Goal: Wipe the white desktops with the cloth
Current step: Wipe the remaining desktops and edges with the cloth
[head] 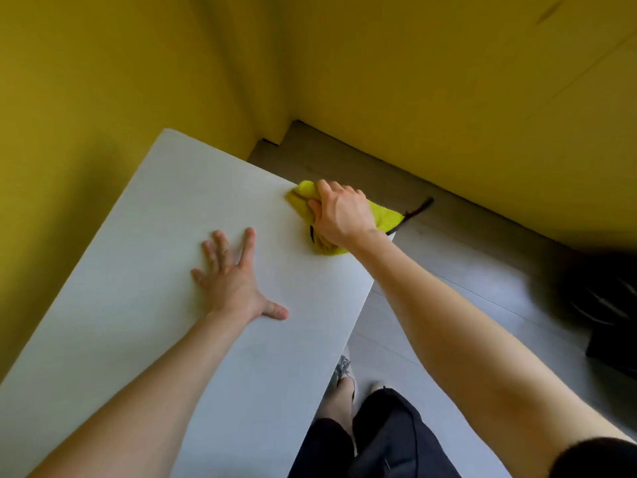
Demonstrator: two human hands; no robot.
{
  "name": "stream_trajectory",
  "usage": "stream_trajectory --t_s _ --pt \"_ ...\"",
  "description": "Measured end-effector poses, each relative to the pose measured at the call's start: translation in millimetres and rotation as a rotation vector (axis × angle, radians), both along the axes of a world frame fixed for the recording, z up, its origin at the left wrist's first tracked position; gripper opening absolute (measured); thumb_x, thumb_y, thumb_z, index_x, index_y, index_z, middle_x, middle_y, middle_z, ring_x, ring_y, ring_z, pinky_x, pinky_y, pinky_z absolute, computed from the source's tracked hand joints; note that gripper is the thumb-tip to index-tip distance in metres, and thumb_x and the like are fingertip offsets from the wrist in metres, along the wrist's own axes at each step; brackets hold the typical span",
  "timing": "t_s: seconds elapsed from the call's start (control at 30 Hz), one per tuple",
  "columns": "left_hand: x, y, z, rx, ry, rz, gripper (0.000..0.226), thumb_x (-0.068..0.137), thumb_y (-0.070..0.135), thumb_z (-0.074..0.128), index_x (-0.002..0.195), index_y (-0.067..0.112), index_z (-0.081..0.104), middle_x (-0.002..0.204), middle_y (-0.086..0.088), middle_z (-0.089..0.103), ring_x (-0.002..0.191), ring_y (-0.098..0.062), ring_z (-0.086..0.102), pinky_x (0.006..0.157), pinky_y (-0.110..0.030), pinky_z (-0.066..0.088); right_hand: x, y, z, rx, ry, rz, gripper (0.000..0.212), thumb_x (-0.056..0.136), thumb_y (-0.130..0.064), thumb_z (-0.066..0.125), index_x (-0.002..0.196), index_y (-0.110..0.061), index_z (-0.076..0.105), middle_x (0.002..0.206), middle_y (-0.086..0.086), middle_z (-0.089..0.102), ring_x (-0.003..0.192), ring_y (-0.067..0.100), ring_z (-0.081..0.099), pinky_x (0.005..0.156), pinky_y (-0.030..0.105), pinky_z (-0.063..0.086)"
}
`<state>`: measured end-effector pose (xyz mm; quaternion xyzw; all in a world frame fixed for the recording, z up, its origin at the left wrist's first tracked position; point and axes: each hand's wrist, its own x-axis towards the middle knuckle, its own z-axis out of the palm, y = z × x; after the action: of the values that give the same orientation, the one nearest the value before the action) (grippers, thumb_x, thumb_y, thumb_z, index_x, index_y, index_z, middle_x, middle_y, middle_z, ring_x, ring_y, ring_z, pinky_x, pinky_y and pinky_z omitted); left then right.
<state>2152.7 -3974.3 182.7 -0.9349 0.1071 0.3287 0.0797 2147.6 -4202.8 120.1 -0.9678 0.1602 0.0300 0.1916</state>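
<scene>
From the head camera, looking down, a white desk [144,305] fills the left and middle of the picture. It sits against a yellow wall [103,81], and another yellow wall [465,98] runs along the back right.

The left hand [234,281] lies flat on the desk top with the palm down. Its fingers are spread wide and it holds nothing. The thumb points toward the right edge of the desk.

The right hand [339,213] is at the far right corner of the desk. Its fingers are curled down around a yellow cloth [384,215] and press it onto the desk. The cloth is bunched up under the hand. Part of it sticks out past the fingers on the far side, and part hangs out over the desk edge on the right. The two hands are apart, with bare desk between them.

Below the desk edge there is a grey floor [465,288]. The person's dark shorts [386,439] show at the bottom, with a bare leg [339,405] beside them. A dark thing [603,305] sits on the floor at the right, too blurry to tell what it is. A thin dark stick [418,208] shows just past the cloth
</scene>
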Motion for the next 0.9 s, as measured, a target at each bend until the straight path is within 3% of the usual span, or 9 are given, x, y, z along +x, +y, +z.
stream_trajectory --t_s 0.2,0.37,0.43,0.5,0.57,0.67,0.77,0.83,0.9 --pt "0.2 4.2 -3.9 -0.016 -0.025 -0.003 0.183 0.034 0.083 0.096 0.164 0.045 -0.028 0.176 -0.016 -0.028 0.166 -0.039 -0.02 0.127 -0.071 0.022 5.8 7.5 -1.5 0.012 -0.05 0.006 0.038 0.112 -0.049 0.043 0.114 -0.014 0.058 0.109 0.013 0.07 0.1 0.042 0.066 0.081 0.046 0.044" --pt "1.4 4.9 -7.9 -0.04 -0.027 0.02 0.185 0.03 0.078 0.099 0.165 0.046 -0.024 0.177 -0.014 -0.029 0.166 -0.038 -0.021 0.127 -0.072 0.02 -100.3 -32.0 -14.1 0.09 -0.178 -0.387 0.039 0.109 -0.05 0.043 0.102 -0.013 0.055 0.094 0.013 0.066 0.089 0.045 0.062 0.075 0.047 0.045" --pt "0.9 4.9 -8.1 -0.047 -0.028 0.025 0.184 0.031 0.077 0.1 0.165 0.047 -0.023 0.177 -0.013 -0.029 0.166 -0.038 -0.021 0.127 -0.073 0.019 -129.3 -6.7 -15.5 0.268 -0.262 -0.656 0.042 0.109 -0.048 0.045 0.131 -0.015 0.06 0.114 0.013 0.067 0.107 0.04 0.062 0.087 0.045 0.049" --pt "1.3 6.2 -9.8 -0.045 -0.02 0.017 0.183 0.032 0.079 0.099 0.165 0.047 -0.024 0.177 -0.013 -0.029 0.166 -0.038 -0.021 0.127 -0.073 0.019 -143.4 48.0 -12.9 0.443 -0.292 -0.832 0.057 0.111 -0.042 0.052 0.164 -0.024 0.04 0.148 0.006 0.057 0.134 0.027 0.055 0.105 0.04 0.047" --pt "2.6 11.0 -12.5 -0.059 -0.019 -0.005 0.179 0.034 0.081 0.097 0.165 0.049 -0.021 0.178 -0.012 -0.027 0.166 -0.038 -0.02 0.127 -0.073 0.017 -155.8 109.6 -7.2 0.515 -0.313 -0.877 0.072 0.111 -0.036 0.056 0.172 -0.02 0.021 0.171 0.006 0.036 0.155 0.023 0.038 0.124 0.038 0.038" --pt "-9.2 31.5 -20.4 -0.2 -0.116 -0.129 0.148 0.054 0.087 0.087 0.172 0.043 0.008 0.182 -0.01 -0.006 0.168 -0.038 -0.004 0.129 -0.068 0.019 -182.0 154.2 -3.1 0.571 -0.313 -0.817 0.076 0.112 -0.033 0.055 0.174 -0.017 0.012 0.18 0.004 0.016 0.166 0.018 0.017 0.132 0.038 0.028" --pt "-56.0 65.5 -34.3 -0.502 -0.361 -0.42 0.08 0.096 0.068 0.056 0.161 0.022 0.051 0.173 -0.017 0.033 0.16 -0.04 0.034 0.126 -0.061 0.033 -170.0 117.4 -2.8 0.617 -0.321 -0.79 0.071 0.113 -0.034 0.05 0.173 -0.022 0.014 0.18 -0.003 0.015 0.165 0.015 0.019 0.129 0.04 0.033" --pt "-99.5 86.5 -45.9 -0.618 -0.424 -0.544 0.057 0.109 0.046 0.05 0.158 0.017 0.057 0.17 -0.017 0.041 0.157 -0.039 0.041 0.126 -0.063 0.032 -139.4 74.5 1.1 0.635 -0.33 -0.877 0.068 0.113 -0.032 0.049 0.173 -0.026 0.018 0.179 -0.005 0.02 0.163 0.013 0.022 0.125 0.038 0.035" --pt "-129.0 100.4 -53.6 -0.671 -0.449 -0.603 0.052 0.111 0.036 0.052 0.158 0.016 0.056 0.17 -0.017 0.041 0.159 -0.037 0.039 0.126 -0.067 0.029 -113.7 44.5 5.3 0.629 -0.343 -0.908 0.07 0.111 -0.029 0.052 0.173 -0.026 0.019 0.179 -0.003 0.021 0.163 0.013 0.021 0.123 0.039 0.036"
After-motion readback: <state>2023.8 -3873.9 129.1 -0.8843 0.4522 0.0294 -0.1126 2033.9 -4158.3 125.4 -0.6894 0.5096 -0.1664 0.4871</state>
